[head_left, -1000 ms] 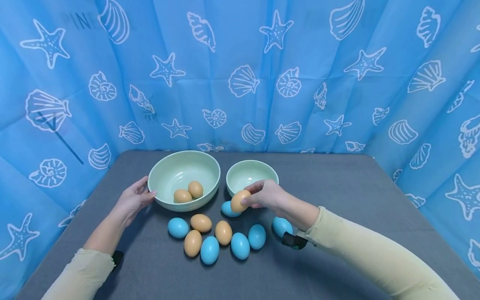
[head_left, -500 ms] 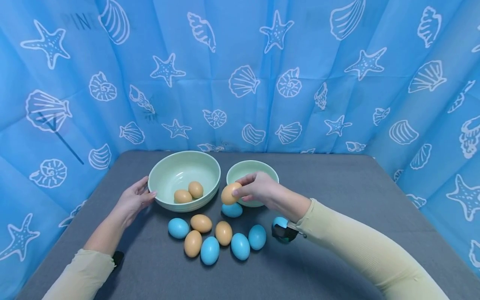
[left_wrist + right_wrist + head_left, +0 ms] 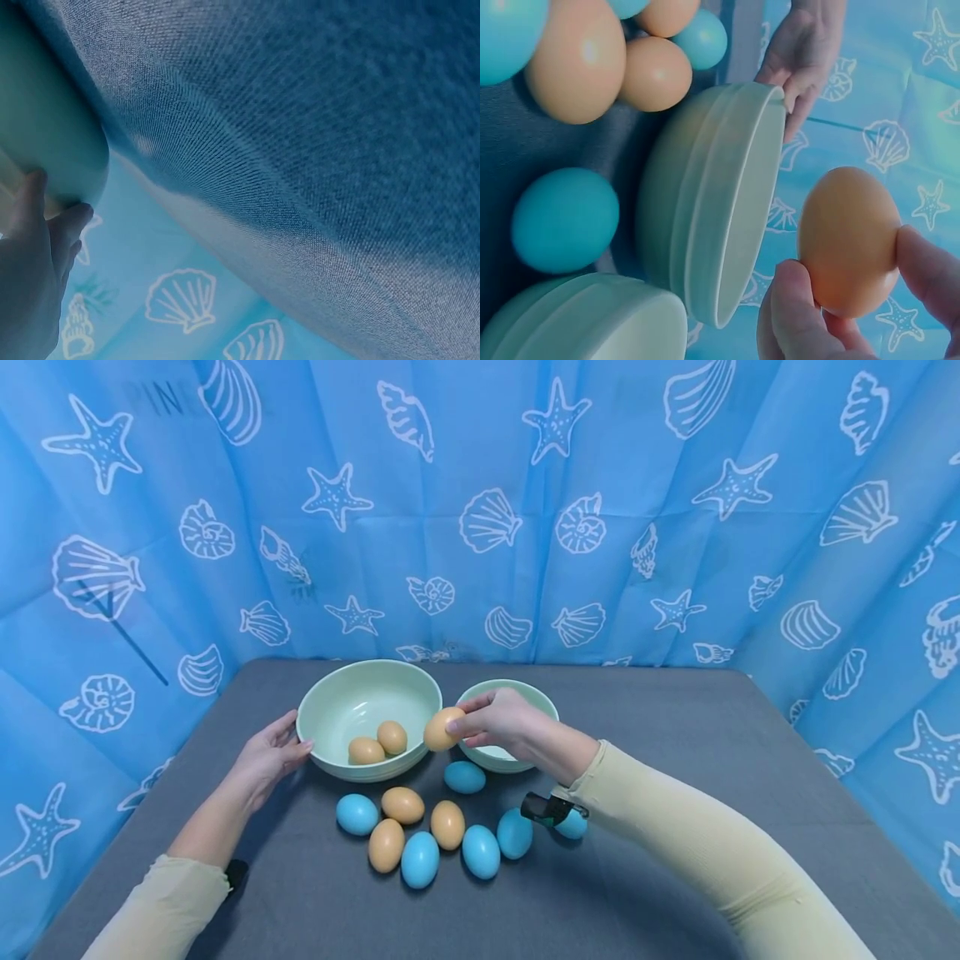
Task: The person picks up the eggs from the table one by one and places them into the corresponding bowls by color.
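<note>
Leftward and slightly upward in the head view, a smooth light-brown egg point(image 3: 442, 729) had moved with the right hand point(image 3: 501, 723) since the earlier frames, uncovering a glossy blue egg point(image 3: 465, 777) below it at centre. Left of centre, the bare left hand point(image 3: 266, 756) had stayed in place, its thumb and fingers clamped on the left rim of a large, round, pale-green bowl point(image 3: 337, 710). Two light-brown eggs point(image 3: 367, 751) rested inside this bowl, low in its visible interior. At lower centre, three more light-brown eggs point(image 3: 386, 846) and five other blue eggs point(image 3: 420, 860) lay on the dark-grey, cloth-covered table point(image 3: 675, 735), the rightmost blue one partly hidden by the black wrist device point(image 3: 546, 809). Right of centre stood a smaller pale-green bowl point(image 3: 498, 762), partly covered by the right hand, whose thumb and fingers pinched the moved egg. That egg overlapped the large bowl's right rim in the head view, though the right wrist view showed a gap; the shift suggested a carry toward that bowl, not yet complete.
</note>
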Tool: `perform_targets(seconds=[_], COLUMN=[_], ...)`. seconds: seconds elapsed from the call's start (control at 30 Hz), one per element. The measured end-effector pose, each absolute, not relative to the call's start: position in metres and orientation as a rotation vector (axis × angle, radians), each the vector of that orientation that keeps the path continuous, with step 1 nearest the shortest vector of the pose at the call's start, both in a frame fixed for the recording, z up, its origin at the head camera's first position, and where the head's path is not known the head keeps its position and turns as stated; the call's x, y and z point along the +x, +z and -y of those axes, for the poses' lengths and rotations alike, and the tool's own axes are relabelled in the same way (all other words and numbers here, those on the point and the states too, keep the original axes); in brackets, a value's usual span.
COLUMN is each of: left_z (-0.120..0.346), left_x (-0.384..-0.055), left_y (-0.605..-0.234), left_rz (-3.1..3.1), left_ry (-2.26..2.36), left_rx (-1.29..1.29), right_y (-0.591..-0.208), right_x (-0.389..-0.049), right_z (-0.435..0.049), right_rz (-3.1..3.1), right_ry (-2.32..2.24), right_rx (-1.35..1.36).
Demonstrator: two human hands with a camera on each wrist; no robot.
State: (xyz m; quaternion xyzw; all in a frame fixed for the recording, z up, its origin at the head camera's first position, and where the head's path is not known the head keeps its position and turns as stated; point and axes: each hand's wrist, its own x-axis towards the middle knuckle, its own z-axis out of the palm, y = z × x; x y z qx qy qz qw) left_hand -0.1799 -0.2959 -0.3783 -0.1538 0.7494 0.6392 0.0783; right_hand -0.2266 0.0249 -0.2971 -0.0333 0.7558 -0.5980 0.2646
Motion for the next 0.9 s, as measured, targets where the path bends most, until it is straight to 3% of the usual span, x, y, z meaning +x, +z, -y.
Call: perform_targets(seconds=[0.9], left_z=[0.299], left_x=[-0.180], left_y=[-0.382], left_rz=[-2.313], left_ry=[1.882], left_rx=[-0.389], right_y=[-0.293], right_x=[-0.251], right_z=[0.011], right_rz=[-2.048], right_ry=[-1.508], right_rx=[-0.043])
